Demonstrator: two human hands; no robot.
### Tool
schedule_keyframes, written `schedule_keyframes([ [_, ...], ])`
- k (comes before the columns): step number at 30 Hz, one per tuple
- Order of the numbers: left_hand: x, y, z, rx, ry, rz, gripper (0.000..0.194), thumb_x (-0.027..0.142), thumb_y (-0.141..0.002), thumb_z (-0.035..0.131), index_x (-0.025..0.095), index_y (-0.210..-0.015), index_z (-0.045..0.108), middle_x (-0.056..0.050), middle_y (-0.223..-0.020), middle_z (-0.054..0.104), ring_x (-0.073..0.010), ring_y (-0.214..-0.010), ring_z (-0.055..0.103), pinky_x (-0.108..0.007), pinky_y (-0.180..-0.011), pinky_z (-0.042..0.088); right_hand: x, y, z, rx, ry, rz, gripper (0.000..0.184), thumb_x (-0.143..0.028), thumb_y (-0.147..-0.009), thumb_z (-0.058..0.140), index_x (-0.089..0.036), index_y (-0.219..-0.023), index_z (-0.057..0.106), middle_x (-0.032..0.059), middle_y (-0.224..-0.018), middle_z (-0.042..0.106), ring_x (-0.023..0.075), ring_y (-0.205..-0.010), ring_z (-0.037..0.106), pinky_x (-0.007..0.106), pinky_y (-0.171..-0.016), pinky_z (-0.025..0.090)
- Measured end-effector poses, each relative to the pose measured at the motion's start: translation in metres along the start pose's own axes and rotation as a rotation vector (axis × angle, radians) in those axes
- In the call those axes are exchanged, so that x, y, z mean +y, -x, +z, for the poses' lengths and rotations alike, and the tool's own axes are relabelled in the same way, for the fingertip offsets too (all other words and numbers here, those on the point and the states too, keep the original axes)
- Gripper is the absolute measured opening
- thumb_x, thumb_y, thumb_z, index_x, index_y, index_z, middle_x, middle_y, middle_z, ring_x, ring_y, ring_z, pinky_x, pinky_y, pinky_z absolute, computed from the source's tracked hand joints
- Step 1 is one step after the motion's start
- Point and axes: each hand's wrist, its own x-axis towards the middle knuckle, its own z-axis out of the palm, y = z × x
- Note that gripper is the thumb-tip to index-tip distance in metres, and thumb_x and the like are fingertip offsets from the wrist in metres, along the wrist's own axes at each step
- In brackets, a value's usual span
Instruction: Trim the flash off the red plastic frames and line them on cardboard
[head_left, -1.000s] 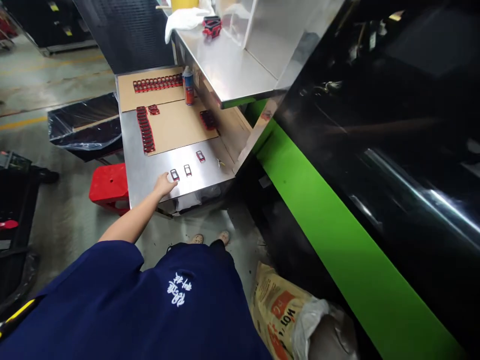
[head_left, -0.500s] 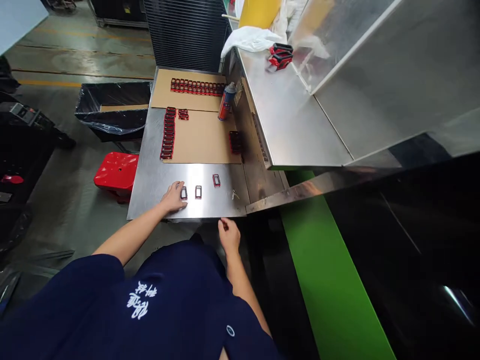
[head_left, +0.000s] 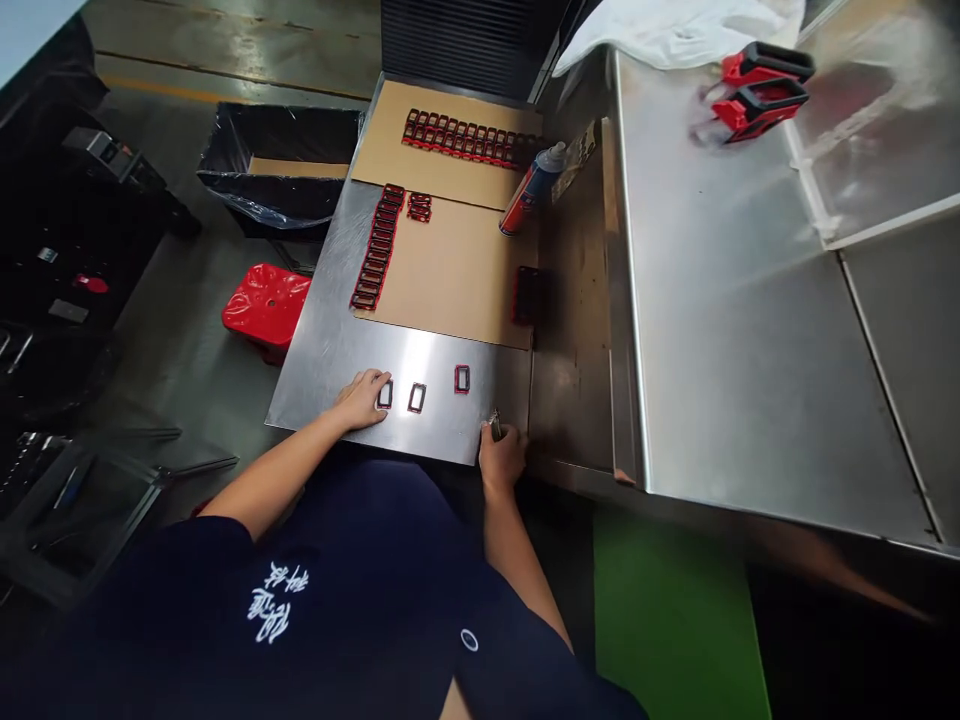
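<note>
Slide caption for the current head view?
Left hand spanning a rectangular frame on the metal table, right hand around a small metal tool; rows of red-and-black frames on cardboard beyond.

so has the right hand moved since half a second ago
Yes, the right hand has moved forward and slightly right, from the front edge of the metal table to the small metal tool.

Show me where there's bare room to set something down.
Lower cardboard: its middle, between the frame column and dark stack. Raised steel shelf: the wide patch nearer the person than the red-and-black pair. Crowded: the steel strip between left hand and right hand, holding loose frames.
</note>
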Motion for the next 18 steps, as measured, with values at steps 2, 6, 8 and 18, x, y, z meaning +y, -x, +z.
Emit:
schedule_keyframes([
  [2, -0.002, -0.003, -0.003, -0.001, 0.054, 0.013, 0.076, 0.021, -0.072, 0.073, 0.021, -0.144, 0.049, -0.014, -0.145, 0.046, -0.0354, -0.138, 0.040, -0.049, -0.114, 0.041, -0.003, -0.002, -0.003, 0.000, -0.045, 0.018, 0.034, -0.041, -0.088, 0.063, -0.011, -0.106, 0.064, 0.0198, -0.117, 0.062, 0.0336, -0.111, 0.060, 0.043, -0.097, 0.047],
  [6, -0.006, -0.002, -0.019, -0.005, 0.219, 0.079, 0.070, 0.019, -0.072, 0.072, 0.017, -0.140, 0.052, -0.013, -0.137, 0.050, -0.0291, -0.123, 0.054, -0.045, -0.111, 0.046, -0.017, 0.006, -0.015, -0.058, -0.217, 0.056, 0.041, -0.052, -0.084, 0.057, -0.012, -0.093, 0.062, 0.0153, -0.087, 0.067, 0.0300, -0.084, 0.067, 0.040, -0.078, 0.054],
  [8, -0.007, 0.007, -0.033, -0.019, 0.327, 0.125, 0.070, 0.021, -0.073, 0.072, 0.016, -0.140, 0.052, -0.013, -0.135, 0.051, -0.0234, -0.109, 0.061, -0.039, -0.102, 0.053, -0.031, 0.025, -0.024, -0.122, -0.340, 0.017, 0.052, -0.061, -0.082, 0.053, -0.012, -0.096, 0.062, 0.0117, -0.082, 0.067, 0.0249, -0.071, 0.066, 0.036, -0.067, 0.056],
  [18, 0.006, 0.067, -0.109, -0.171, 0.901, 0.542, 0.083, 0.033, -0.078, 0.079, 0.030, -0.152, 0.041, -0.011, -0.143, 0.042, -0.0262, -0.129, 0.052, -0.041, -0.105, 0.052, -0.146, 0.154, -0.081, -0.259, -0.534, -0.808, 0.024, -0.021, -0.092, 0.069, -0.023, -0.115, 0.074, 0.0055, -0.094, 0.072, 0.0170, -0.077, 0.068, 0.029, -0.072, 0.058],
])
